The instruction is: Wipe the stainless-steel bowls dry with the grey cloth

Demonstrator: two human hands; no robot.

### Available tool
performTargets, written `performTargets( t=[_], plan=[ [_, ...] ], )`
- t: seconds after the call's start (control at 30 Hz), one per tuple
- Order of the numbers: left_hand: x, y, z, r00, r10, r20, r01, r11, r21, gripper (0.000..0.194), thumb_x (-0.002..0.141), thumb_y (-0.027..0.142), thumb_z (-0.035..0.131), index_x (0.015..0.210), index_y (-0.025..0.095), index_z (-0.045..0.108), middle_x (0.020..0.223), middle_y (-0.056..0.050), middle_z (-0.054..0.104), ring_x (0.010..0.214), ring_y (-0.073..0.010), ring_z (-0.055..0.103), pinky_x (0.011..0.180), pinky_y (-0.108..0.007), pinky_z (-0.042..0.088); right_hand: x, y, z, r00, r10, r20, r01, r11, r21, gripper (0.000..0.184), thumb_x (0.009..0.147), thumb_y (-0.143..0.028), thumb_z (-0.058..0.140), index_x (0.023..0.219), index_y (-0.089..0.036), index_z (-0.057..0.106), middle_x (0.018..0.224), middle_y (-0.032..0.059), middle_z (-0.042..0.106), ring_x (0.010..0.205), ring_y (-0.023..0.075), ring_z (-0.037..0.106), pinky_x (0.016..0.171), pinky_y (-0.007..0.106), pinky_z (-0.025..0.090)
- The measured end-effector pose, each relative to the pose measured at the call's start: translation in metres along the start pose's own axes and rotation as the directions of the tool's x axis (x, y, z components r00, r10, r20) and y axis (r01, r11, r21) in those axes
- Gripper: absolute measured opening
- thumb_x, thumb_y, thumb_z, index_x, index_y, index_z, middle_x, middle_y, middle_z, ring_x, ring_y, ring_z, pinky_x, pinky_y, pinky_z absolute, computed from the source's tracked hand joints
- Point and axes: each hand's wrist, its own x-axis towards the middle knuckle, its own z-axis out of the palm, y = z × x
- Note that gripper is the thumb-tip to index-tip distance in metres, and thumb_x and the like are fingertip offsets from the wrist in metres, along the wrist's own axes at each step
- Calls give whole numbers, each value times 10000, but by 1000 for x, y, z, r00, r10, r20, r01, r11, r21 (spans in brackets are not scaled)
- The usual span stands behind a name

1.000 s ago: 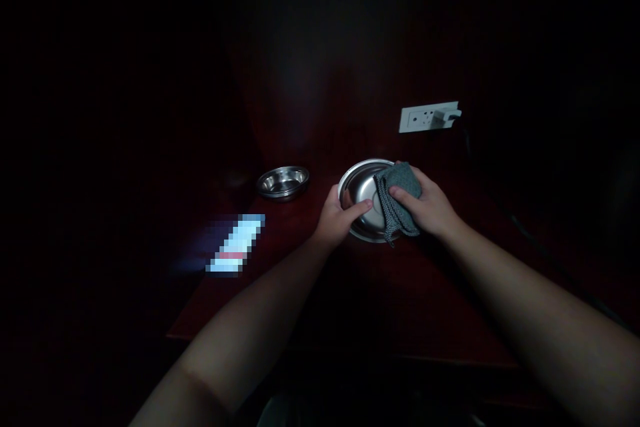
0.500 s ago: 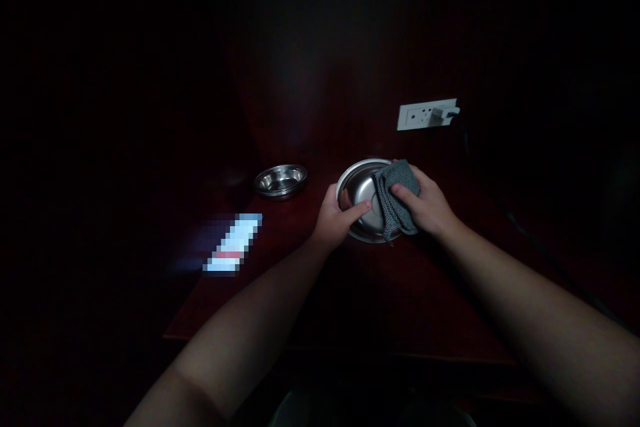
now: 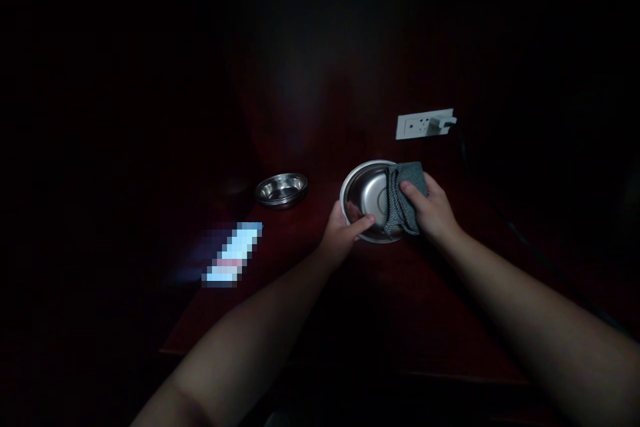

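A shiny round metal bowl (image 3: 370,190) is tilted toward me above the dark red table. My left hand (image 3: 343,233) grips its lower left rim, thumb over the inside and fingers hidden behind. A folded grey-green cloth (image 3: 410,197) lies over the bowl's right side. My right hand (image 3: 435,207) is closed on this cloth, its thumb pressing on the front while the other fingers are out of sight behind. Left of the bowl, more metal bowls (image 3: 281,190), apparently stacked, rest on the table.
A lit, pixelated phone-like screen (image 3: 234,257) lies at the table's left. On the back wall a white socket plate (image 3: 417,125) holds a plugged-in adapter, with a dark cable (image 3: 525,240) running down the right side. The table's front edge (image 3: 400,373) is dim; the surroundings are very dark.
The cloth and right hand have shifted slightly right along the bowl, showing more of its inside. My left hand sits a little lower on the rim. The view has tipped slightly up.
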Motion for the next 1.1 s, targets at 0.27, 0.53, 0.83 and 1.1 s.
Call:
performTargets(
  t=[0.27,0.53,0.83,1.1],
  plan=[
    [4,1,-5,992,122,30,-121,992,-20,542,647,245,739,1129,185,497,1080,-77,616,990,-227,591,878,-398,462,-4,-6,3,998,32,60,-32,999,-9,527,743,-542,593,1146,-209,520,1126,93,611,1014,263,588,915,458,452],
    [7,1,-6,990,142,-2,-142,990,-11,549,647,255,737,1133,167,497,1110,-90,616,1031,-239,578,911,-399,443,-5,-3,3,998,45,51,-41,996,-82,601,712,-551,624,1184,-213,466,1132,96,583,1018,258,570,934,458,426],
    [11,1,-5,979,194,-63,-191,980,53,483,604,291,769,1005,167,531,928,-40,613,868,-191,580,797,-350,462,-5,-1,-2,999,14,46,-7,990,-142,606,690,-576,630,1159,-234,457,1088,83,576,979,264,562,884,472,432],
    [11,3,-3,974,215,-77,-205,972,115,462,603,331,770,964,169,531,880,-31,584,817,-171,554,753,-335,450,-6,-1,-3,999,-12,43,20,984,-177,605,697,-604,602,1156,-239,454,1076,90,570,961,275,561,874,504,431]
  ],
)
